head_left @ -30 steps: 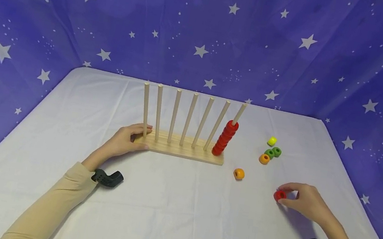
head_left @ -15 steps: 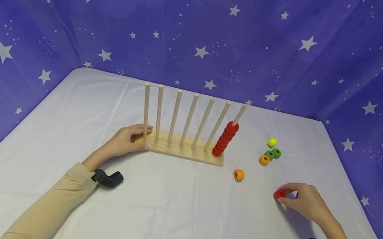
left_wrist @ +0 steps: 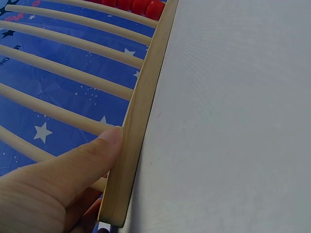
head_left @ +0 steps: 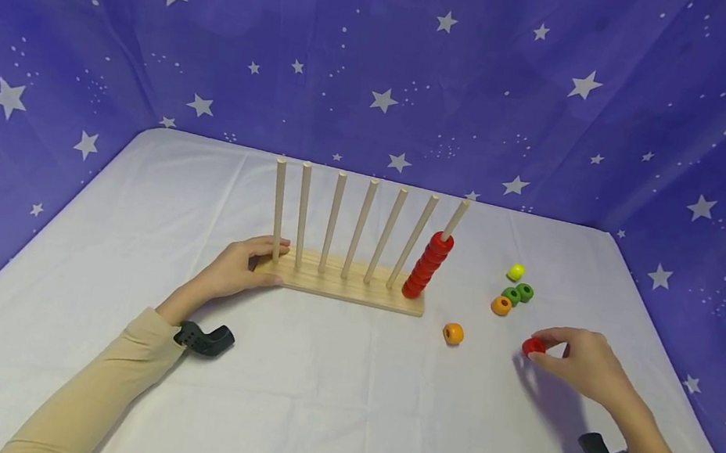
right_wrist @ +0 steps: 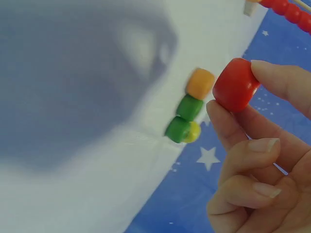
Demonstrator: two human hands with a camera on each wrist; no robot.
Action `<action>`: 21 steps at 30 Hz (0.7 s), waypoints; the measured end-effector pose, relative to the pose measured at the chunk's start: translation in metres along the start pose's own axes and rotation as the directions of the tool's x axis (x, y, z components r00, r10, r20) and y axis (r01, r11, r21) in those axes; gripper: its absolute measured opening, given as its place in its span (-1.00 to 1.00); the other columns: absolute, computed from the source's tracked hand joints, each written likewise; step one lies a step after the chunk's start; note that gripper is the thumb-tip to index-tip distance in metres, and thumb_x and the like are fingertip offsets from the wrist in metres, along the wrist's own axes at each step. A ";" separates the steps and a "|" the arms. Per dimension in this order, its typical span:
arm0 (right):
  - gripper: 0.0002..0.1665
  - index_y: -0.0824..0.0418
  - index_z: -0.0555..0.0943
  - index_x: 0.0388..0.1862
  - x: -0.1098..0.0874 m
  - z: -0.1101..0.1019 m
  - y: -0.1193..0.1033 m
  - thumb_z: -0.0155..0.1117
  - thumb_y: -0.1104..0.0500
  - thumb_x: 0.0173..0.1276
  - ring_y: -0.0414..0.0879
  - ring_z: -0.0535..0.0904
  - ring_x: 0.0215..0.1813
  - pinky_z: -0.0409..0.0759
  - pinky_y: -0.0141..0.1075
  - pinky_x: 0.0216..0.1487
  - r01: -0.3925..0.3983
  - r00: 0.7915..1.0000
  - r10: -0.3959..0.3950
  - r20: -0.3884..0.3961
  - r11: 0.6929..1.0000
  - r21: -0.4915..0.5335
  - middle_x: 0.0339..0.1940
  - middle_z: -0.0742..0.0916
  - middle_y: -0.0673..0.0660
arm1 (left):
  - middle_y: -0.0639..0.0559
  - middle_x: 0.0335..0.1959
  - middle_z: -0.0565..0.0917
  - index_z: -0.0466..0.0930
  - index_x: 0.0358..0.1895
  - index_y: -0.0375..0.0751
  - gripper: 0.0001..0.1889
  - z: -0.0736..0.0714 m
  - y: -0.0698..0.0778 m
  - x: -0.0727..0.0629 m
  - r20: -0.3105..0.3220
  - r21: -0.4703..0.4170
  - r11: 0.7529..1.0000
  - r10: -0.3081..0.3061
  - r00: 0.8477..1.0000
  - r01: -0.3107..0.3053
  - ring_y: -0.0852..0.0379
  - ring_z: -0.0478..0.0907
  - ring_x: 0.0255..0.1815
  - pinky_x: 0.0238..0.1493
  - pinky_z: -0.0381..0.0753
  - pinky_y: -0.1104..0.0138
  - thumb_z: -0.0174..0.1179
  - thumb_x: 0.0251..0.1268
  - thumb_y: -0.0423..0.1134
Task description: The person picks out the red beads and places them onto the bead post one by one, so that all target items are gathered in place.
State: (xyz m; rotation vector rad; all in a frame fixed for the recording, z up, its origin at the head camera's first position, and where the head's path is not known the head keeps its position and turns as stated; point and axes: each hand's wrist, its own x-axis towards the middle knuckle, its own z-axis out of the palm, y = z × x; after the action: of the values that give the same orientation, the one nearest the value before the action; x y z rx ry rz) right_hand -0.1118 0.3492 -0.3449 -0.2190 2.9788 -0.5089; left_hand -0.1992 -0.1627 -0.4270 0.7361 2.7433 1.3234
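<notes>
A pale wooden peg rack (head_left: 353,288) with a row of upright pegs stands in the middle of the table. Several red beads (head_left: 426,267) are stacked on its rightmost peg; the other pegs are bare. My left hand (head_left: 235,266) grips the rack's left end, and in the left wrist view the thumb (left_wrist: 92,155) lies against the base's edge. Over to the right, my right hand (head_left: 587,363) pinches a red bead (right_wrist: 236,85) between thumb and fingertips. A shadow below suggests this bead is lifted off the cloth.
Two orange beads, one (head_left: 454,334) near the rack's right corner and another (head_left: 501,305) farther back, lie loose. Beside the latter are two green beads (head_left: 512,296) and a yellow bead (head_left: 516,271). A starry blue-purple cloth (head_left: 389,64) rises behind the white table (head_left: 320,410).
The right hand has risen slightly and moved away from the front edge, carrying the red bead up from the cloth. The left hand keeps its hold on the rack.
</notes>
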 end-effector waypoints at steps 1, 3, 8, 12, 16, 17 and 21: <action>-0.58 0.30 0.66 -0.09 0.002 -0.002 -0.002 0.39 0.08 0.11 -0.25 0.30 -0.54 0.24 -0.43 -0.65 0.005 1.000 -0.005 -0.007 1.000 -0.001 -0.29 0.75 0.19 | -0.25 0.28 0.46 0.47 0.19 -0.34 -0.39 0.000 0.000 0.000 0.000 -0.003 1.000 0.001 1.000 -0.001 -0.23 0.30 0.38 0.41 0.28 0.01 0.39 0.01 -0.21; -0.57 0.30 0.66 -0.09 0.005 -0.007 -0.005 0.39 0.07 0.11 -0.25 0.29 -0.55 0.23 -0.43 -0.66 0.018 1.000 -0.018 -0.024 1.000 -0.003 -0.29 0.75 0.19 | -0.25 0.28 0.46 0.47 0.19 -0.34 -0.39 0.000 0.001 0.000 -0.001 -0.007 1.000 0.001 1.000 -0.001 -0.23 0.31 0.37 0.41 0.29 0.01 0.40 0.01 -0.22; -0.57 0.30 0.66 -0.09 0.012 -0.019 -0.015 0.39 0.06 0.12 -0.28 0.26 -0.61 0.19 -0.42 -0.69 0.054 0.996 -0.056 -0.067 0.998 -0.022 -0.30 0.75 0.21 | -0.24 0.28 0.46 0.48 0.19 -0.32 -0.39 0.000 0.000 0.000 -0.002 0.006 1.000 0.002 1.000 -0.002 -0.23 0.31 0.37 0.41 0.29 -0.01 0.39 0.01 -0.20; -0.57 0.30 0.66 -0.10 0.018 -0.029 -0.024 0.39 0.05 0.13 -0.28 0.25 -0.63 0.18 -0.42 -0.71 0.076 0.993 -0.079 -0.093 0.996 -0.039 -0.31 0.75 0.21 | -0.24 0.28 0.46 0.48 0.19 -0.30 -0.39 0.000 -0.001 0.000 -0.001 0.004 1.000 0.000 1.000 0.000 -0.23 0.31 0.37 0.41 0.28 -0.02 0.40 0.01 -0.20; -0.59 0.29 0.67 -0.11 0.024 -0.039 -0.034 0.39 0.06 0.14 -0.26 0.26 -0.62 0.20 -0.41 -0.72 0.095 0.987 -0.102 -0.121 0.994 -0.058 -0.31 0.75 0.21 | -0.24 0.28 0.46 0.48 0.19 -0.30 -0.39 0.001 -0.001 0.000 0.001 -0.002 1.000 -0.007 1.000 0.007 -0.23 0.31 0.37 0.41 0.28 -0.01 0.40 0.01 -0.21; -0.60 0.29 0.67 -0.11 0.026 -0.041 -0.037 0.38 0.06 0.14 -0.25 0.26 -0.62 0.20 -0.41 -0.72 0.099 0.986 -0.106 -0.126 0.993 -0.061 -0.30 0.75 0.22 | -0.24 0.28 0.45 0.47 0.20 -0.29 -0.39 0.001 -0.002 0.000 0.001 -0.003 1.000 -0.009 1.000 0.009 -0.23 0.30 0.38 0.42 0.27 -0.02 0.39 0.02 -0.20; -0.60 0.28 0.67 -0.09 0.031 -0.048 -0.045 0.38 0.07 0.14 -0.23 0.26 -0.61 0.19 -0.40 -0.72 0.105 0.984 -0.115 -0.140 0.991 -0.077 -0.29 0.75 0.22 | -0.24 0.29 0.45 0.47 0.20 -0.28 -0.39 0.001 -0.003 0.001 0.000 -0.005 1.000 -0.012 1.000 0.012 -0.23 0.29 0.38 0.42 0.26 -0.02 0.39 0.02 -0.19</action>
State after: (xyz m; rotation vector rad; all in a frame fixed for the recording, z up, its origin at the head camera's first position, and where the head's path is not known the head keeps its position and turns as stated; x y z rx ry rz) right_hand -0.1429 0.3175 -0.2869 -0.3707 3.1416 -0.4511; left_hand -0.2010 -0.1635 -0.4301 0.7179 2.7389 1.3279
